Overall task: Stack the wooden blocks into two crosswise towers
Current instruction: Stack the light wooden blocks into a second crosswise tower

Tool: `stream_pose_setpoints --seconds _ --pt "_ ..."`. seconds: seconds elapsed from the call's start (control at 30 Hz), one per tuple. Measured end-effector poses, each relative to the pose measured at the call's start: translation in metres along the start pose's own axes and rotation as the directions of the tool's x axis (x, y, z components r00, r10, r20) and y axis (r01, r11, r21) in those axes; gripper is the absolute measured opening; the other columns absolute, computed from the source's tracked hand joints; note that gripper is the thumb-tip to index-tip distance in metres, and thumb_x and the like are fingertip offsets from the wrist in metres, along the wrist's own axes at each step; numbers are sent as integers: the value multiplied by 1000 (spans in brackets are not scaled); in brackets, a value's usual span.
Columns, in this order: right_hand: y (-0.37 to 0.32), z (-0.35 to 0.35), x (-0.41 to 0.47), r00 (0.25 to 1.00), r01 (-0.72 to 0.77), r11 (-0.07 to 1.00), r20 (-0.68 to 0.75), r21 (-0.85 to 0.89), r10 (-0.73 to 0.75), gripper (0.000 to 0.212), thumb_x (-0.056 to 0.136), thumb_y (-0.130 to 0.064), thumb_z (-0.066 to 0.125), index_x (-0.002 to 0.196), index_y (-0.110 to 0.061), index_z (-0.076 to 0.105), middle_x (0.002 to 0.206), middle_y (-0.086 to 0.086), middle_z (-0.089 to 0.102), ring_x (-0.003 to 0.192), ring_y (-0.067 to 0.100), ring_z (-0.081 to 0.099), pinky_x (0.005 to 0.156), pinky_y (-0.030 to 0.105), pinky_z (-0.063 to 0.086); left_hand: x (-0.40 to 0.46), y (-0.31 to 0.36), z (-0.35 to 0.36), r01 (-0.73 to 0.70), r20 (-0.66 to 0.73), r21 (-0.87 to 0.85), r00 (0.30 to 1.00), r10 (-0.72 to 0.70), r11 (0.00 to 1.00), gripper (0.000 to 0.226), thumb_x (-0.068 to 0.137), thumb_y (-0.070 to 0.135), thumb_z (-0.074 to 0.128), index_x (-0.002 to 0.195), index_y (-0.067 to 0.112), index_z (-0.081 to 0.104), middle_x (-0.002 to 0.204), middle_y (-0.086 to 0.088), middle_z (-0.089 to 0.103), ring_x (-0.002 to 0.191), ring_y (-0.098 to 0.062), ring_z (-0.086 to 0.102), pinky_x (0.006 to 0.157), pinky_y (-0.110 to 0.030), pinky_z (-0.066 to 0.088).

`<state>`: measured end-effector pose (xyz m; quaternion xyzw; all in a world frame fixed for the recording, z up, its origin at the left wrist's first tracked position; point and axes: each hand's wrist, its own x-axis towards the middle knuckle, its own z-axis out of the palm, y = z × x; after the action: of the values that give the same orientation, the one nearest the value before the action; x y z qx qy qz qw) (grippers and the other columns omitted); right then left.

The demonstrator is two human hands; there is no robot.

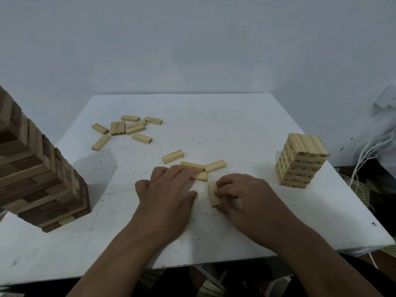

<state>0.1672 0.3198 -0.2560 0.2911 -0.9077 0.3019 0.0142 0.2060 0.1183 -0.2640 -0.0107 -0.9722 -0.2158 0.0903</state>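
A tall crosswise tower of darker wooden blocks (40,174) stands at the table's left edge. A shorter tower of pale numbered blocks (300,161) stands at the right. Loose pale blocks lie in a heap (126,128) at the back left, and a few more lie in the middle (215,165). My right hand (244,196) pinches one pale block (213,195) lying on the table. My left hand (167,189) lies flat, its fingertips touching a block (202,176) just ahead of them.
The white table (235,125) has its front edge close to me and a wall behind it. White cords (364,159) and clutter hang past the right edge. A single block (172,156) lies apart, beyond my left hand.
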Motion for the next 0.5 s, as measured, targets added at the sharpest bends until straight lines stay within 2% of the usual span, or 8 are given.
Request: stream_pose_setpoints --seconds 0.07,0.17,0.3,0.4,0.5 --pt "3 -5 -1 1000 -24 1000 -6 -10 24 21 82 -20 75 103 -21 77 115 -16 65 108 4 58 97 21 46 -1 1 2 -22 -8 27 1000 22 999 39 90 37 45 127 48 49 120 29 42 113 -4 33 79 -35 19" --pt "6 -8 -3 999 -32 999 -16 -22 31 22 82 -20 76 104 -20 77 115 -15 66 108 4 58 97 19 45 0 0 5 -33 -55 -21 998 32 999 31 92 21 58 110 45 65 108 28 49 106 1 38 76 -32 16" --pt "2 -3 -4 1000 9 1000 0 11 -9 22 83 -16 76 104 -19 77 113 -13 68 107 7 60 96 21 46 -2 -5 6 -150 -47 -140 988 144 979 34 86 10 70 95 43 72 102 26 60 103 0 51 83 -24 25" --pt "1 0 -4 999 38 999 8 30 -38 21 82 -13 76 102 -19 78 111 -12 69 104 7 61 93 20 47 -3 -6 8 -164 -57 -162 986 157 973 27 83 18 74 90 44 74 110 21 62 107 -6 53 83 -32 30" --pt "2 0 -4 1000 7 998 9 58 -8 19 80 -12 78 97 -18 79 109 -12 69 101 2 60 91 7 41 -3 -8 9 -137 -87 -197 989 122 971 20 82 34 64 93 49 70 111 24 63 109 -6 53 87 -40 34"
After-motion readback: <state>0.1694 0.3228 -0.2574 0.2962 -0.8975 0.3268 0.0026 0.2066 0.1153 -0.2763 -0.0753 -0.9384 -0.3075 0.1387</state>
